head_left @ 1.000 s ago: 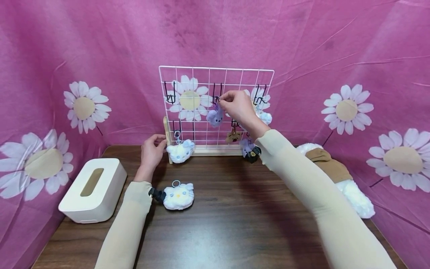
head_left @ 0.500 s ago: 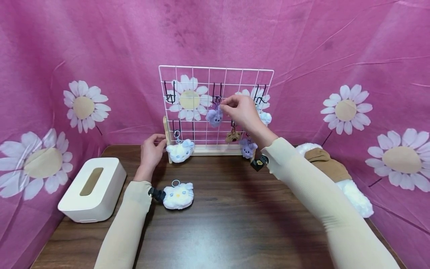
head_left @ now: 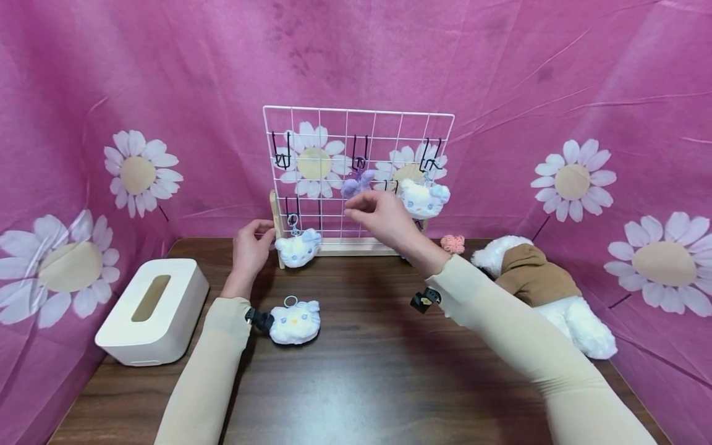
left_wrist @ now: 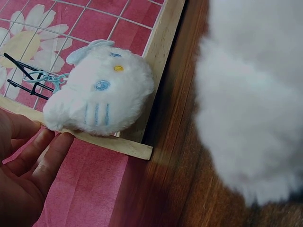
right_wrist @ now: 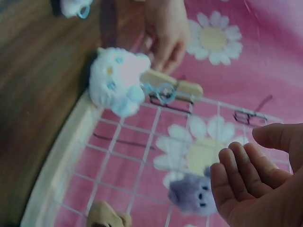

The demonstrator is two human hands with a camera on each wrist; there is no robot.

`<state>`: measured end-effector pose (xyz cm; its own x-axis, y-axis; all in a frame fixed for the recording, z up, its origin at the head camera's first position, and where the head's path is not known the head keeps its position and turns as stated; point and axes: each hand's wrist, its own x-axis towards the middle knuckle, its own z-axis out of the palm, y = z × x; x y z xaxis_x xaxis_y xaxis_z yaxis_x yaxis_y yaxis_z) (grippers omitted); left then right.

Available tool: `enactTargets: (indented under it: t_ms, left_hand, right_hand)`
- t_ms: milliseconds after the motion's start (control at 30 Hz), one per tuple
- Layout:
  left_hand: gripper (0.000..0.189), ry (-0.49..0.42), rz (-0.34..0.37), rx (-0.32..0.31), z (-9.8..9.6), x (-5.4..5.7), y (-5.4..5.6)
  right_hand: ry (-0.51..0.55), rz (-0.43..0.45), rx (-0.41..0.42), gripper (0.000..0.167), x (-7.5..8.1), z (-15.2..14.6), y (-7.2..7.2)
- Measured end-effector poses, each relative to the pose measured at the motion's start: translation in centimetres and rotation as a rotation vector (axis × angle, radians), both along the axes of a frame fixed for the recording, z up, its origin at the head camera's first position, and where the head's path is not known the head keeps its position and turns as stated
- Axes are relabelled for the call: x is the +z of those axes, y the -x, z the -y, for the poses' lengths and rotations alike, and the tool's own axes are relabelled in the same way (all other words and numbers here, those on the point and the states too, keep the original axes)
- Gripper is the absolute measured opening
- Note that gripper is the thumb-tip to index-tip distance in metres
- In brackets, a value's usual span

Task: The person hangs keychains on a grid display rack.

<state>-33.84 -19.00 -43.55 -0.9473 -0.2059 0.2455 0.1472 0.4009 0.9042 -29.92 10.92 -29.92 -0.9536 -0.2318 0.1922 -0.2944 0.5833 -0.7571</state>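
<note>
My left hand [head_left: 253,248] pinches the wooden side post [left_wrist: 102,142] of a white wire grid rack [head_left: 334,110] between thumb and fingertips. Beside it, a white cat plush keychain [head_left: 298,248] with a blue bow hangs from a lower black hook. My right hand [head_left: 384,217] is held in front of the grid, thumb apart from its loosely bent fingers, with nothing between them. Just above it dangles a purple plush keychain [head_left: 351,186] from the middle upper hook; its face shows in the right wrist view, partly covered by the hand.
Another cat plush [head_left: 424,199] hangs at the rack's right, and a brown bear plush [right_wrist: 106,215] shows in the right wrist view. One more cat plush [head_left: 295,326] lies on the table. A white tissue box [head_left: 180,278] stands left; a large stuffed toy [head_left: 542,275] lies right.
My right hand has let go of the purple keychain and moved down below it, uncovering the cat plush on the right and now covering the brown bear. The left hand stays put.
</note>
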Motion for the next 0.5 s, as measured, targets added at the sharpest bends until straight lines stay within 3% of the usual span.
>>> enactTargets:
  t_ms: [200, 500]
  left_hand:
    - [0.026, -0.004, 0.002, -0.005, 0.1, -0.1, 0.1]
    - [0.026, 0.002, -0.011, 0.000, 0.1, -0.2, 0.2]
  right_hand:
    - [-0.084, -0.018, 0.065, 0.021, -1.9, 1.5, -1.1]
    - [-0.029, 0.046, 0.163, 0.024, -4.8, 3.6, -1.8]
